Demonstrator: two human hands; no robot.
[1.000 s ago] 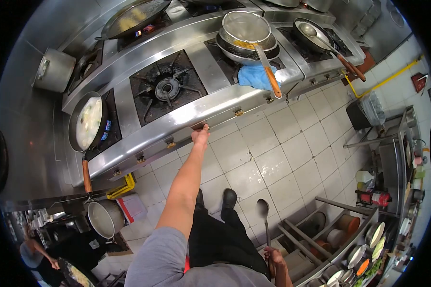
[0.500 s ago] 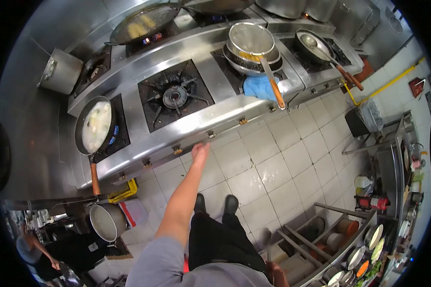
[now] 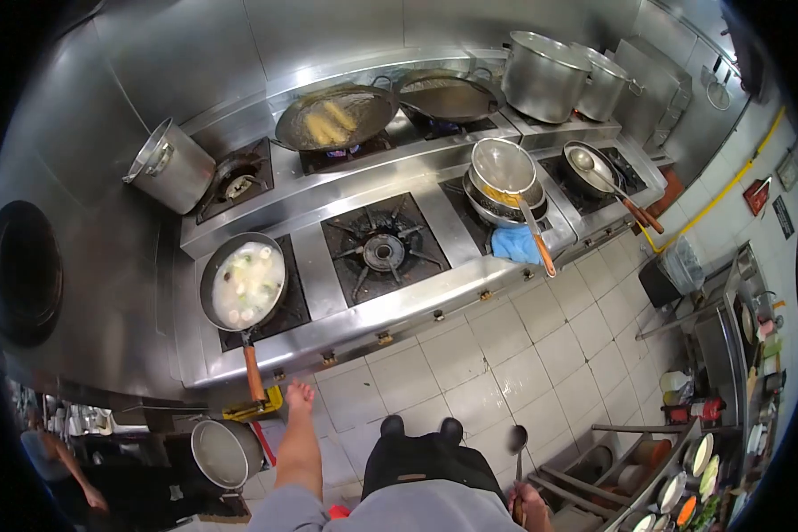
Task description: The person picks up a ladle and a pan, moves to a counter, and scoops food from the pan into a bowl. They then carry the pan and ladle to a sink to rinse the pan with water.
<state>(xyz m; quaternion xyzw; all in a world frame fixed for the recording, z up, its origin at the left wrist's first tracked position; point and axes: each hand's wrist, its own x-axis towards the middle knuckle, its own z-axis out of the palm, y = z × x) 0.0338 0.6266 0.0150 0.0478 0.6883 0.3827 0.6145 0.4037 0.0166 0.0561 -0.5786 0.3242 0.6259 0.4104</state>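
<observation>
My left hand [image 3: 300, 396] is stretched out in front of the stove's lower edge, its fingers loosely bent and apart, holding nothing that I can see. Just left of it is the wooden handle [image 3: 254, 372] of a frying pan [image 3: 206, 282]; a gap separates hand and handle. White pieces with bits of green in a milky liquid [image 3: 248, 285] fill this pan, which sits on the front left burner. Low at the right, my right hand [image 3: 530, 507] is closed around the handle of a ladle [image 3: 517, 438], its dark bowl pointing up over the floor.
A bare burner [image 3: 383, 253] adjoins the pan. Behind are a wok [image 3: 363, 111] with golden pieces and tall pots [image 3: 545, 80]. A strainer [image 3: 503, 166] rests over stacked bowls near a blue cloth [image 3: 516, 246]. Another pot [image 3: 226, 452] stands lower left; a person's arm [image 3: 75, 470] shows beyond.
My left hand has moved left along the stove front, towards the pan's handle. The ladle and my right hand have come further into view. The camera has tilted up, showing more of the back burners.
</observation>
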